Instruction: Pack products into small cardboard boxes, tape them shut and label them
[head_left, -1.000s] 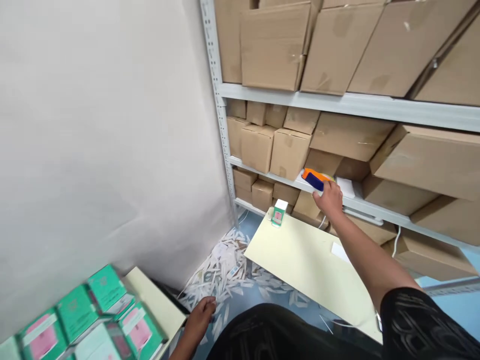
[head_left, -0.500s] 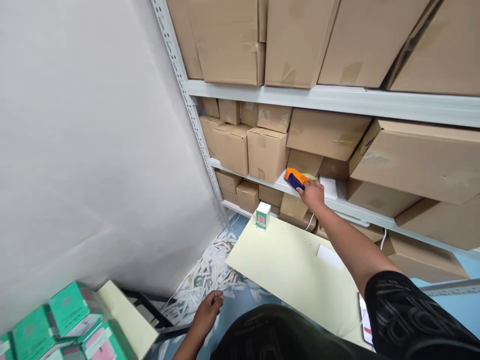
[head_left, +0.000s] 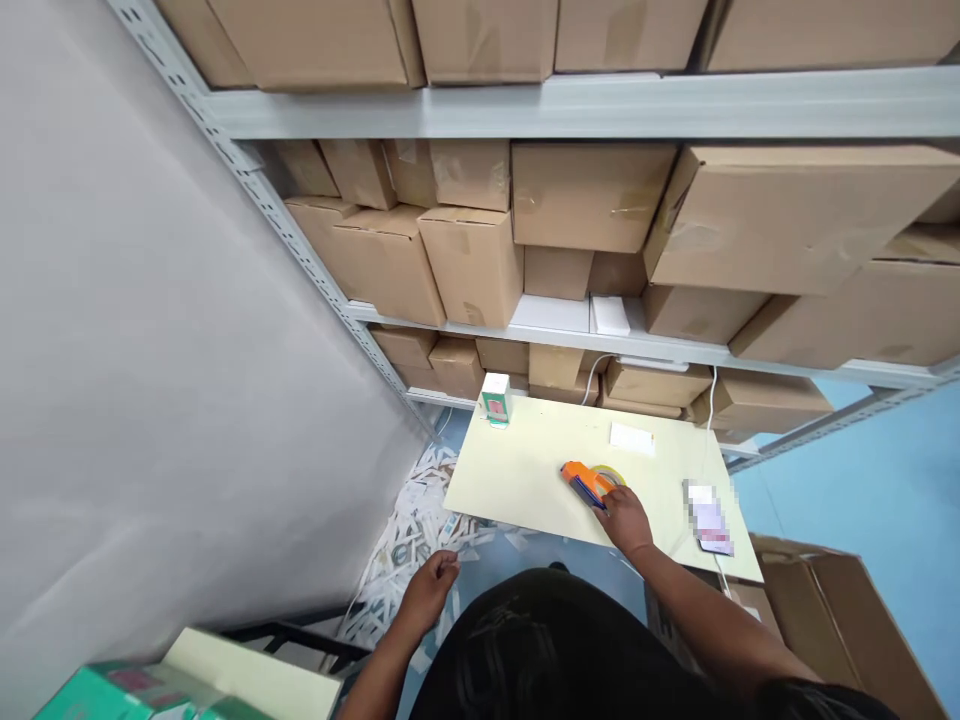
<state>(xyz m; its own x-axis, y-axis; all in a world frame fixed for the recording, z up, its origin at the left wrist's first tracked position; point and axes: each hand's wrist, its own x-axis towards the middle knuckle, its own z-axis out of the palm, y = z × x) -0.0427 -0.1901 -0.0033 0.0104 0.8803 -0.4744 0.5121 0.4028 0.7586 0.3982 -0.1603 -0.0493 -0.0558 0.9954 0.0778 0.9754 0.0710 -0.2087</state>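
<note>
My right hand [head_left: 624, 519] grips an orange and blue tape dispenser [head_left: 587, 482] with a yellowish tape roll, resting it on the pale yellow table [head_left: 525, 470]. My left hand [head_left: 430, 587] hangs low by my lap with its fingers curled loosely and nothing visible in it. A small green and white box [head_left: 496, 399] stands upright at the table's far left corner. A white slip of paper [head_left: 631, 438] lies beyond the dispenser.
A phone [head_left: 707, 522] with a cable lies at the table's right edge. Metal shelving [head_left: 570, 105] packed with cardboard boxes rises behind. Paper strips [head_left: 409, 525] litter the blue floor left of the table. An open carton [head_left: 832, 610] sits at the right. Green boxes [head_left: 112, 690] lie at the lower left.
My right hand brought the tape dispenser down from the shelf onto the table. The view swung right and down. My left hand stayed low.
</note>
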